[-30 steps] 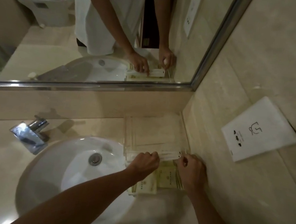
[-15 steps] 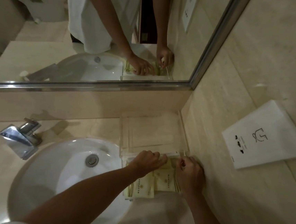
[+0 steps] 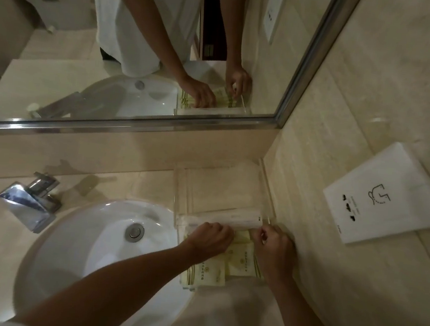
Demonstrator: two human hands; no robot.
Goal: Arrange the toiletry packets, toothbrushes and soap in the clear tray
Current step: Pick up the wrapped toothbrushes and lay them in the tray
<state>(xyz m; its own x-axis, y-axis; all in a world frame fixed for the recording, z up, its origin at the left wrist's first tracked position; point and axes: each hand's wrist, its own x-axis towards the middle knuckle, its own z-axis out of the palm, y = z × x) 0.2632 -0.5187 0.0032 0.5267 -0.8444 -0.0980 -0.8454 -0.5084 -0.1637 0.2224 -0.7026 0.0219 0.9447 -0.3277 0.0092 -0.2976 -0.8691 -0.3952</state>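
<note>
A clear tray (image 3: 180,185) stands on the counter in the corner beside the right wall. Across its near part lie long white wrapped toothbrushes (image 3: 232,217). My left hand (image 3: 210,238) is closed on their left part, and my right hand (image 3: 273,243) pinches their right end. Pale yellow toiletry packets (image 3: 208,272) lie side by side under and in front of both hands, near the basin rim. No soap is visible. The far part of the tray holds nothing I can make out.
A white round basin (image 3: 90,243) with a drain sits left of the tray, and a chrome tap (image 3: 30,203) stands at its far left. A mirror (image 3: 140,50) runs along the back. A white socket plate (image 3: 389,195) is on the right wall.
The view has shifted slightly. Both hands stay at the tray's near edge on the toothbrush packets, which have settled a little further into the tray.
</note>
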